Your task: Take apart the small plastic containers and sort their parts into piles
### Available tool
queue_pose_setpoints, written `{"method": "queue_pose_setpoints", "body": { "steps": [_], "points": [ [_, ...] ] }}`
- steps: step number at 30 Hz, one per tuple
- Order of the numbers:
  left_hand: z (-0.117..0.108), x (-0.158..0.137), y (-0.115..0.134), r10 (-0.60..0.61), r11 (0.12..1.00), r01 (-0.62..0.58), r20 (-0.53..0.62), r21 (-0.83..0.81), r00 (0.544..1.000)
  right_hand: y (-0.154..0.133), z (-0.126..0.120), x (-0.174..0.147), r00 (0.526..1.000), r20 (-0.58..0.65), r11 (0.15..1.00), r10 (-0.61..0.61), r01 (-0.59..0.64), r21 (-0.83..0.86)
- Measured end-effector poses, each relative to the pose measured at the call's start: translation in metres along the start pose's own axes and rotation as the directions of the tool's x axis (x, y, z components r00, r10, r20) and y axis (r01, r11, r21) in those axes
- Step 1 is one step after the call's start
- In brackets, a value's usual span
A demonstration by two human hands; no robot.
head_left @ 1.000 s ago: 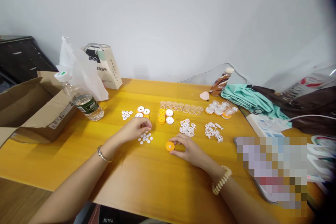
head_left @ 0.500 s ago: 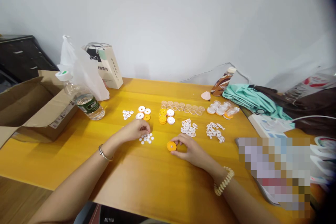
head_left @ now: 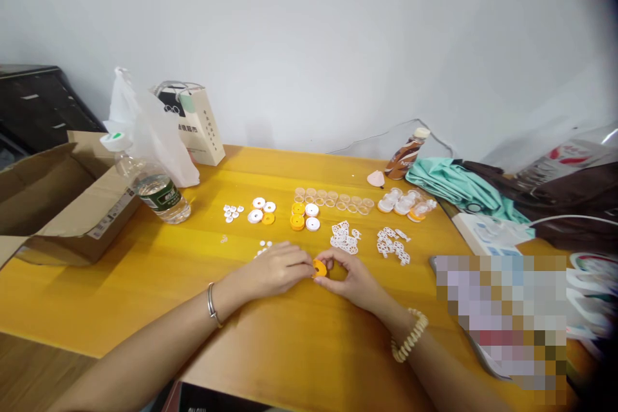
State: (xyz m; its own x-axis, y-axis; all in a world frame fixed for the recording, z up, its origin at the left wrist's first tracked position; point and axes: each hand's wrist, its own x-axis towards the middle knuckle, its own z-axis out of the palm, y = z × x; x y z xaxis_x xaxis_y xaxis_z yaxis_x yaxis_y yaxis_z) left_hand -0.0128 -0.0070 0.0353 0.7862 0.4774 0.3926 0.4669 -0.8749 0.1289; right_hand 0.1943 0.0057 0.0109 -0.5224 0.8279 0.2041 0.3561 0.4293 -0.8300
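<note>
An orange round disc (head_left: pixel 320 268) with a hole in its middle is pinched between the thumb and fingers of my right hand (head_left: pixel 354 275). From the other side my left hand (head_left: pixel 280 268) reaches to the disc's face, its fingertips closed together. Whatever those fingertips hold, if anything, is hidden. Small white round pieces (head_left: pixel 263 244) lie behind my left hand, which partly covers them. Beyond the hands stand orange discs (head_left: pixel 298 222) and white discs (head_left: pixel 313 224), stacked in pairs.
Further parts lie across the table (head_left: pixel 270 360): clear rings (head_left: pixel 333 198), white gear-like pieces (head_left: pixel 344 238), small white caps (head_left: pixel 230 211) and assembled clear-topped pieces (head_left: pixel 408 203). A water bottle (head_left: pixel 161 196) and an open carton (head_left: pixel 91 206) stand left; a power strip (head_left: pixel 476 235) lies right.
My left hand has moved right, from the small white round pieces to the orange disc. The disc in my right hand is now tilted toward the left hand.
</note>
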Motion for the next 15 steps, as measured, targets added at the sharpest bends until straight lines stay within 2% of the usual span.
{"method": "queue_pose_setpoints", "body": {
  "steps": [3,5,8,10,12,15],
  "points": [
    [-0.004,-0.001,-0.004,0.024,0.998,-0.024,0.017,0.056,1.0,-0.001,0.0,0.0,1.0,-0.008,0.999,0.015,-0.015,0.047],
    [-0.009,-0.005,-0.015,-0.014,0.996,0.015,-0.02,0.092,1.0,-0.002,0.0,0.0,0.999,-0.023,0.996,0.033,-0.031,0.087],
    [-0.017,-0.013,-0.043,-0.156,0.976,0.177,-0.154,0.13,0.976,-0.001,-0.001,-0.001,0.996,-0.072,0.995,0.06,-0.054,0.08],
    [-0.021,-0.017,-0.064,-0.287,0.934,0.326,-0.234,0.147,0.929,0.0,-0.002,0.0,0.992,-0.112,0.997,0.063,-0.058,0.047],
    [-0.022,-0.018,-0.081,-0.397,0.879,0.437,-0.219,0.19,0.892,0.002,-0.002,-0.001,0.988,-0.14,0.998,0.06,-0.057,0.026],
    [-0.02,-0.015,-0.097,-0.491,0.811,0.5,-0.111,0.303,0.864,0.005,-0.002,-0.001,0.985,-0.164,0.999,0.053,-0.051,0.013]
  ]
}}
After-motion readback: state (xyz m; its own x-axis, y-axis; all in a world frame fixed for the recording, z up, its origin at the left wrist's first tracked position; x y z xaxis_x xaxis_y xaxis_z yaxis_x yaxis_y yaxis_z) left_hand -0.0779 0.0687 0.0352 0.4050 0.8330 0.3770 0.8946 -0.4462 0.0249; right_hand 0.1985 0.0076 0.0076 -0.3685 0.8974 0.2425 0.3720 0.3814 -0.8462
